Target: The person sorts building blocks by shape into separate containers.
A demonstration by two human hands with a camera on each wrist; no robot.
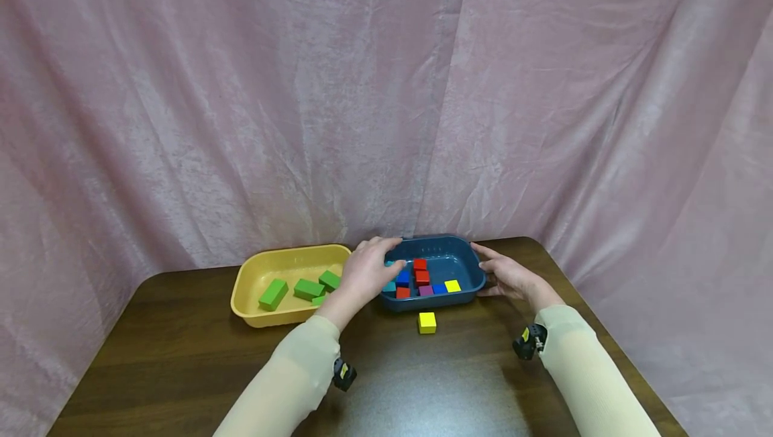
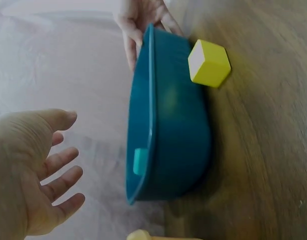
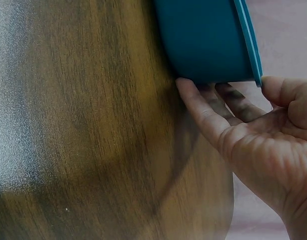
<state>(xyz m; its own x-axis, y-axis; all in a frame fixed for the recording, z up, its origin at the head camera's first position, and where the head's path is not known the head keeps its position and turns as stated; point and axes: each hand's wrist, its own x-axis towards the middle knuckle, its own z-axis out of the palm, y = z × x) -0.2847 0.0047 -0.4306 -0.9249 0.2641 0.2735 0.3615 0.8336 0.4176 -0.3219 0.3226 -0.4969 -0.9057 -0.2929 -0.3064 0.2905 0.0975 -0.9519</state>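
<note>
A blue plastic tub stands toward the back of the table, holding several small cubes: red, blue, teal, purple and one yellow cube. My left hand is at the tub's left end, thumb and fingers spread; the left wrist view shows this hand apart from the tub wall. At the other end, my right hand rests its fingertips low against the outer wall, with the thumb at the rim. Another yellow cube sits on the table in front of the tub.
Left of the blue tub is a yellow tub with several green blocks, partly hidden by my left hand and forearm. A pink curtain hangs behind the wooden table. The table's right edge runs near my right forearm.
</note>
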